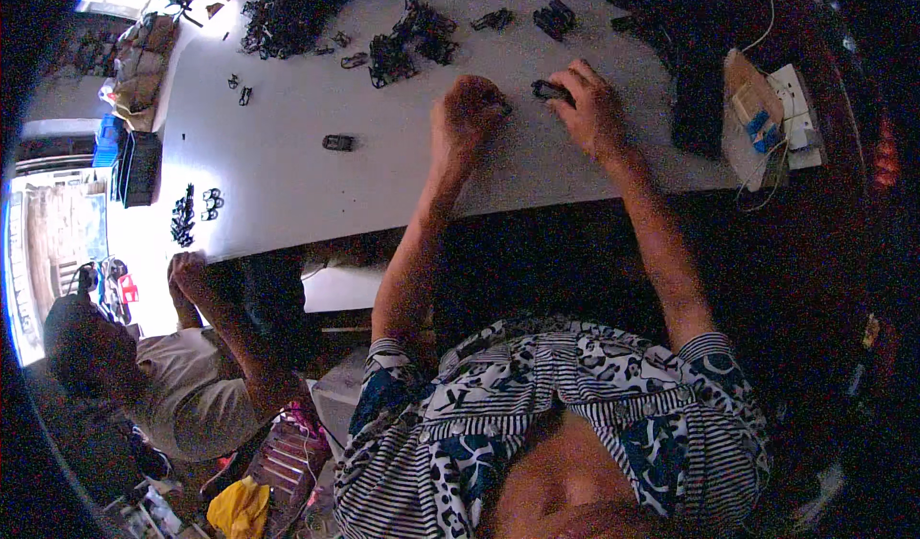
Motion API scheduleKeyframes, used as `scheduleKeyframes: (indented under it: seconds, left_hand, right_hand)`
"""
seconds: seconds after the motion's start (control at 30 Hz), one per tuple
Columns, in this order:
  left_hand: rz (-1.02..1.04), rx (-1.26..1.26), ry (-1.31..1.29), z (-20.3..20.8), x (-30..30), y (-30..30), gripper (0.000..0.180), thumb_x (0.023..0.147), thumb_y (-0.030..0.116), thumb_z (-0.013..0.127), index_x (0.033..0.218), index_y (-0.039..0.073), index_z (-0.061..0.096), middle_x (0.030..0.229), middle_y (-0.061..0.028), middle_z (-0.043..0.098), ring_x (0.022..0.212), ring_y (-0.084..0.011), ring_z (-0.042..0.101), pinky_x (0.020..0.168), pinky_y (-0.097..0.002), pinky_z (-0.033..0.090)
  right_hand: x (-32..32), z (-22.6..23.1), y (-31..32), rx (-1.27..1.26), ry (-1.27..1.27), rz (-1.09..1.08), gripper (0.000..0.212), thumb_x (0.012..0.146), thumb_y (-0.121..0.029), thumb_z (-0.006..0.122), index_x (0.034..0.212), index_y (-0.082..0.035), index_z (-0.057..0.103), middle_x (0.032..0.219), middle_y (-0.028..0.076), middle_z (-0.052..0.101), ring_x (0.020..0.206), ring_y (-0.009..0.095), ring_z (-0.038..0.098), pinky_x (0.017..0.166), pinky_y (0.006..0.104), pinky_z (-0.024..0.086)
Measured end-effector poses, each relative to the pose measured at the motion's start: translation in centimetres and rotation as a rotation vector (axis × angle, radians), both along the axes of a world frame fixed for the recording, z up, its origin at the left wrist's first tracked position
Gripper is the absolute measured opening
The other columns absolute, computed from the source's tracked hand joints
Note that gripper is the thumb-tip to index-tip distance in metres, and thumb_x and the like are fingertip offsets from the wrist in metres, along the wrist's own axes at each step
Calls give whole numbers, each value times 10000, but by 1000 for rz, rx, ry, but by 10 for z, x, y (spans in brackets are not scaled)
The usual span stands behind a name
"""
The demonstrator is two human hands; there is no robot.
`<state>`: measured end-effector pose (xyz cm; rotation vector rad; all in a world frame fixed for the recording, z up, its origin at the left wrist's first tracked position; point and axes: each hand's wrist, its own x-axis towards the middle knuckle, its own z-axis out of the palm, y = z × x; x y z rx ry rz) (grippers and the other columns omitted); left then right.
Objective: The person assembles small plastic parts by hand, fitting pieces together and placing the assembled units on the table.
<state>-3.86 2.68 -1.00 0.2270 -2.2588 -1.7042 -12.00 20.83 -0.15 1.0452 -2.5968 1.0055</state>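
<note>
Over the white table, my right hand (591, 110) grips a small black frame-like part (548, 90) between thumb and fingers. Its shape resembles a clip or buckle, but the exact kind is unclear. To its left my left hand (463, 120) is curled closed, its fingers turned away; a bit of something dark shows by the fingertips, too hidden to name. The two hands are apart. Beyond them lie a loose black cluster of similar parts (412, 43) and two smaller bunches, one of them a black bunch (554, 20). A single black piece (337, 142) rests left of my left hand.
A large black heap (287, 12) covers the table's far side. At the right stand a black box-like block (698, 108) and a board with a blue piece (762, 132) and wires. Lower left, another person (192, 386) sits at the table's edge near rows of black parts (183, 215).
</note>
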Motion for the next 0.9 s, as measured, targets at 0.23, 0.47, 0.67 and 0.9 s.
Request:
scheduleKeyframes:
  seconds: [0.23, 0.47, 0.67, 0.9]
  left_hand:
    - [250, -561, 86, 1, 27, 0, 211, 634, 25, 664, 836, 76, 634, 868, -110, 570, 896, -315, 492, 806, -404, 394]
    - [275, -541, -19, 7, 36, 8, 192, 663, 11, 632, 847, 67, 637, 852, -114, 602, 810, -309, 587, 695, -382, 465]
    - [281, -551, -43, -1, 28, 14, 193, 702, -29, 591, 866, 59, 639, 834, -127, 630, 772, -320, 617, 669, -337, 485]
    - [196, -486, -79, -1, 34, 14, 164, 696, 13, 620, 852, 58, 643, 864, -109, 638, 778, -325, 614, 699, -352, 485]
  right_hand:
    - [4, 6, 1, -54, -93, 113, 290, 683, -46, 682, 948, -25, 566, 882, 90, 512, 820, 262, 562, 700, 334, 461]
    - [12, 21, -12, -55, -114, 234, 285, 688, -22, 671, 953, -29, 567, 879, 82, 525, 782, 229, 560, 693, 316, 457]
    - [37, 31, -29, -168, -327, 321, 281, 719, 8, 645, 980, -34, 549, 912, 79, 553, 855, 199, 569, 761, 306, 454]
    - [30, 27, -18, -78, -277, 361, 289, 720, 24, 629, 990, -28, 540, 920, 93, 553, 903, 219, 573, 801, 302, 444]
